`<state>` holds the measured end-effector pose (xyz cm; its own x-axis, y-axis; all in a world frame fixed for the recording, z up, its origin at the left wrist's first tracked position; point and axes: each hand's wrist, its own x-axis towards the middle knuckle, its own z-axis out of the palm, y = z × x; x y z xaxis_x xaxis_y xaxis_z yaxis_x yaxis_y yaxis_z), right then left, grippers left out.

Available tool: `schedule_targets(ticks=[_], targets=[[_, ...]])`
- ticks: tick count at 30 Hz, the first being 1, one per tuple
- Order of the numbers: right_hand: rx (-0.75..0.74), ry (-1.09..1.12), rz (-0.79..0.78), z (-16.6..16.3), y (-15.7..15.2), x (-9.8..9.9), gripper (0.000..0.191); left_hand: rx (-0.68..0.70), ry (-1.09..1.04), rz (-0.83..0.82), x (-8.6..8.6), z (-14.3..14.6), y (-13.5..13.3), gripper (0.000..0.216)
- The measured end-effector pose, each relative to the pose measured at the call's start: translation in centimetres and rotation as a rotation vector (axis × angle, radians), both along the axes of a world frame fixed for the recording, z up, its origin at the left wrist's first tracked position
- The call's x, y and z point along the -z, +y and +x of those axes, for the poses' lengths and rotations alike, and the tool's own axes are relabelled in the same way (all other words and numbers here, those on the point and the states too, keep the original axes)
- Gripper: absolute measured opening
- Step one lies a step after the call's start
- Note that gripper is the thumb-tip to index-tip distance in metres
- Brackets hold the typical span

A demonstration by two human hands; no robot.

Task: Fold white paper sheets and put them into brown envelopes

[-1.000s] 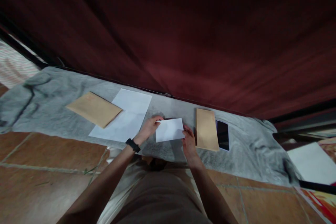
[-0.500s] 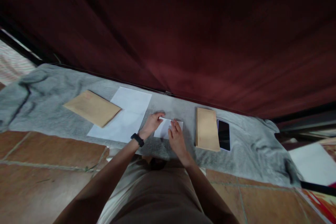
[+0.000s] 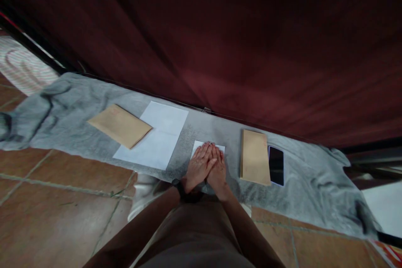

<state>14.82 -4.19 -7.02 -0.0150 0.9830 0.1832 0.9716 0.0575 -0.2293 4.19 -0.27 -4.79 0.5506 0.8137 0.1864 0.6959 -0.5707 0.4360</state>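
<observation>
My left hand and my right hand lie flat side by side, partly overlapping, on a small folded sheet of white paper. Their fingers are stretched out and point away from me. Only the paper's far edge and corners show; the hands cover the rest. To the left lies a large white sheet, with a stack of brown envelopes resting partly over it. Another stack of brown envelopes sits to the right of my hands.
A phone with a dark screen lies against the right envelope stack. Grey cloth covers the long narrow surface, wrinkled at both ends. A dark red curtain rises behind it. Tiled floor shows in front.
My hands have gone from holding the small paper near its far edge with bent fingers to lying flat together on top of it. The view has shifted slightly left.
</observation>
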Motion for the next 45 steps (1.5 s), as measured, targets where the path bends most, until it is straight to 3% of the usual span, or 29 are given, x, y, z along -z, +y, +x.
schedule_targets(ticks=[9, 25, 31, 38, 45], targets=[[0.05, -0.009, 0.012, 1.0, -0.4, -1.3, 0.061, -0.026, 0.122, 0.087, 0.3, -1.1, 0.1, 0.056], [0.107, -0.083, 0.11, 3.6, -2.2, -0.3, 0.06, -0.132, 0.186, 0.082, 0.1, -2.9, -0.1, 0.061], [0.155, -0.029, 0.109, 3.3, -2.0, -1.3, 0.059, -0.147, 0.14, 0.088, 0.2, -3.3, 0.0, 0.061], [-0.027, 0.014, -0.013, 0.3, 0.0, -2.1, 0.055, -0.12, 0.132, 0.068, 0.3, -3.5, 0.0, 0.061], [0.015, -0.038, 0.016, 1.1, -0.6, -1.3, 0.055, -0.139, 0.146, 0.084, 0.2, -4.0, -0.1, 0.059]])
